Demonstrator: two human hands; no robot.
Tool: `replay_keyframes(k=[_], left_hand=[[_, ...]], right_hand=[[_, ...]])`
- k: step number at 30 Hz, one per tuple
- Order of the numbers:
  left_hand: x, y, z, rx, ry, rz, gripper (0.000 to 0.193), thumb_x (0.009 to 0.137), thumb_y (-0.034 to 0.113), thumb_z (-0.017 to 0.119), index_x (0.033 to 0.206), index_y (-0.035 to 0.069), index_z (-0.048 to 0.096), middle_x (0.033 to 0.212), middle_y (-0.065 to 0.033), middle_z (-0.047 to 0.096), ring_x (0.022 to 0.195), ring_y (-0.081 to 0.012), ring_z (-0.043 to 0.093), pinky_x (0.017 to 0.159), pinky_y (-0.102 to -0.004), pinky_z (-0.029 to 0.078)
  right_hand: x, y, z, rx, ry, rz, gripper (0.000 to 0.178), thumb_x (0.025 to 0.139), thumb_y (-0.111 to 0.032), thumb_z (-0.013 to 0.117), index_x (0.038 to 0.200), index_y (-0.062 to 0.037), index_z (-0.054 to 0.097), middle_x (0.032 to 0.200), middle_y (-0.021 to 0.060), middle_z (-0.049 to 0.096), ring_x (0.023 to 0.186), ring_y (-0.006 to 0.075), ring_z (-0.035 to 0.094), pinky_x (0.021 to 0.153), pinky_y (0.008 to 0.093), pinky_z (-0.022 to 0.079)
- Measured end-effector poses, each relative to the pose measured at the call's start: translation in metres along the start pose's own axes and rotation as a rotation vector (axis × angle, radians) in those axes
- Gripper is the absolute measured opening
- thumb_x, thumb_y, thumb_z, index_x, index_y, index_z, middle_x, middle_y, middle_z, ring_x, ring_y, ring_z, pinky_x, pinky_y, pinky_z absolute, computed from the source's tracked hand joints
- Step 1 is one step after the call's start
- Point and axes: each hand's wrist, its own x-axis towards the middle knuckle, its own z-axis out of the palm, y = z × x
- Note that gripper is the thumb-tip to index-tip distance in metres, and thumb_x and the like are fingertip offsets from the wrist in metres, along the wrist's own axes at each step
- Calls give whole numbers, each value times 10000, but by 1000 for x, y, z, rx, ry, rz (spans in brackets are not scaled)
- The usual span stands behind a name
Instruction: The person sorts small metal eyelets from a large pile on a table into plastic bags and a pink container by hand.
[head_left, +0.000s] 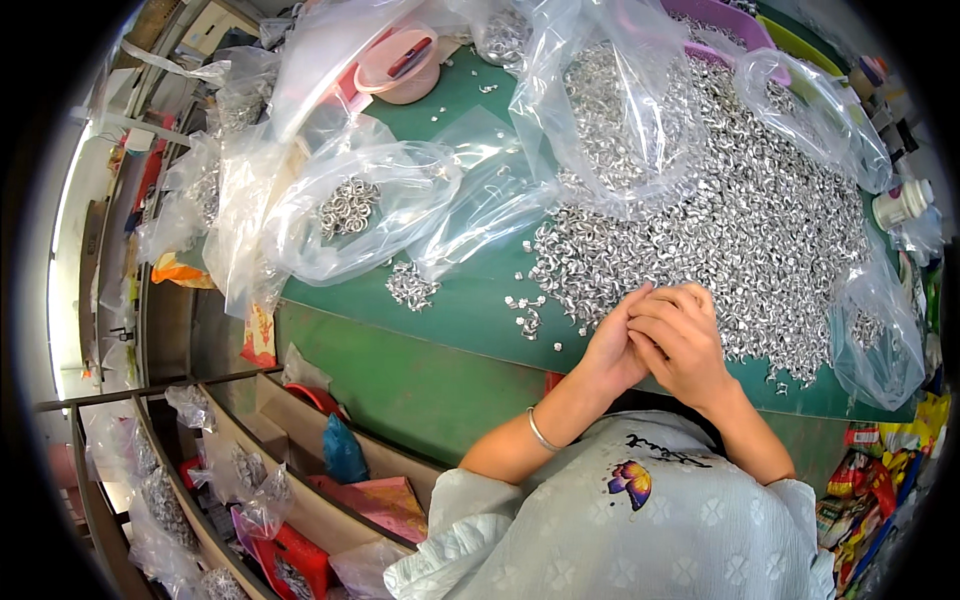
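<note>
Head view: nearest us, our left hand (pixel 612 348) and right hand (pixel 685 335) meet in front of our chest, curled against each other, though we cannot tell whether they pinch anything between them. Just beyond them and off to their right, we see the big heap of small silver metal pieces (pixel 775 260) spread over the green table (pixel 470 310), with a few loose pieces (pixel 530 320) lying left of our hands. Farther off stands a pink tub (pixel 405 90).
</note>
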Motion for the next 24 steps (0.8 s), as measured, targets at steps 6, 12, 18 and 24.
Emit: replay_keyframes(k=[6,12,18,24], left_hand=[[-7,6,-6,-21,78,55,250,945,301,492,959,67,579,924,-80,613,832,-171,607,748,-326,522],[-11,-9,18,86,223,359,214,924,241,530,945,35,582,922,-109,608,859,-203,595,782,-343,518],[2,-28,39,-140,292,427,193,892,158,547,1043,41,567,1033,-101,584,963,-212,558,871,-359,477],[17,-43,44,-60,250,276,183,886,157,545,1035,52,554,987,-66,551,864,-160,533,671,-247,468]], right_hand=[[-2,1,-7,248,69,89,117,754,-39,643,869,-27,630,942,78,620,953,238,568,854,370,389],[-14,1,8,839,554,649,260,958,-131,421,1164,13,490,1215,119,510,1128,192,485,929,352,387],[-11,-9,19,1118,621,861,322,996,-222,351,1201,-22,500,1125,70,557,1002,114,510,881,260,416],[-21,-6,6,1183,552,932,362,997,-273,308,1200,-76,533,1129,-23,575,848,39,434,713,171,375]])
